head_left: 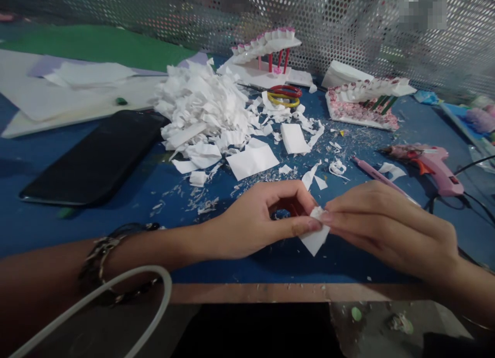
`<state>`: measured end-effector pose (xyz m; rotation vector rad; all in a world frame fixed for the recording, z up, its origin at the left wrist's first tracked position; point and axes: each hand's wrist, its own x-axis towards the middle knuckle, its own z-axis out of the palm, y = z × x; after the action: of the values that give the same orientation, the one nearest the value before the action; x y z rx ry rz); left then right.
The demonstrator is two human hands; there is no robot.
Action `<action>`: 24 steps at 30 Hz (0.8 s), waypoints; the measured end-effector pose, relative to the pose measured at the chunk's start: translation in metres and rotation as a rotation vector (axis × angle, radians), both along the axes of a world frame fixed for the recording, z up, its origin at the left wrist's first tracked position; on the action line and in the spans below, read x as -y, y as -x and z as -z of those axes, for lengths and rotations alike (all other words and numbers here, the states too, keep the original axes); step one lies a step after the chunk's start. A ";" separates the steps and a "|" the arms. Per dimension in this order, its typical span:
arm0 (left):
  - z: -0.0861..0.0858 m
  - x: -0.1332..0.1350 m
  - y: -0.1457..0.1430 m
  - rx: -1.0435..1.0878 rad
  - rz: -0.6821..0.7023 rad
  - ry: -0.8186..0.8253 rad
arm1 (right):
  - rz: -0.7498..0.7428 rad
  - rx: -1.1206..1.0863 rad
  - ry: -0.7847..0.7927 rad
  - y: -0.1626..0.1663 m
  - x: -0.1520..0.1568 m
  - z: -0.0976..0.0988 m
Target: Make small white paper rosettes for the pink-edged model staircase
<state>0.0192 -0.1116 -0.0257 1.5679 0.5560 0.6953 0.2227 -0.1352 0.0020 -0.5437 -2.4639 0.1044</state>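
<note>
Reference landmark: the heap of torn white paper (209,108) on the blue table (185,270).

Workpiece: a small white paper piece (315,240), positioned on the near side of the heap and to its right. Its top edge is crumpled; its lower end forms a point directed toward the operator.

Left hand (259,219): located in front of the heap. The thumb and index finger pinch the paper piece from the left. Right hand (394,229): located farther to the right of the heap. The thumb and fingertips pinch the same piece at its upper right edge. The fingertips of both hands are close together.

Surrounding items:
- A flat white sheet (253,159) lies at the near right foot of the heap.
- A folded white paper (294,139) lies to the right of the heap, amid loose scraps.
- A black phone (96,157) lies just left of the heap.
- Scissors (298,91) with red and yellow handles lie at the heap's right side.
- A white model on red posts (270,43) stands behind the heap, to the right.
- A pink pen (381,177) and a pink glue gun (441,167) lie well to the right of the heap.
</note>
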 end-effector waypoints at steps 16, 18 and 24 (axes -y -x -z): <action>-0.002 -0.002 0.003 -0.067 -0.017 -0.292 | 0.118 -0.256 0.485 0.012 -0.004 0.005; -0.002 -0.002 0.003 -0.086 -0.021 -0.338 | 0.123 -0.235 0.475 0.012 -0.004 0.005; -0.004 -0.002 0.002 -0.087 -0.062 -0.538 | 0.137 -0.241 0.423 0.013 -0.004 0.006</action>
<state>0.0171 -0.1094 -0.0220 2.0949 0.5067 0.8744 0.2097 -0.1316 -0.0039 -0.8246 -2.1662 0.6085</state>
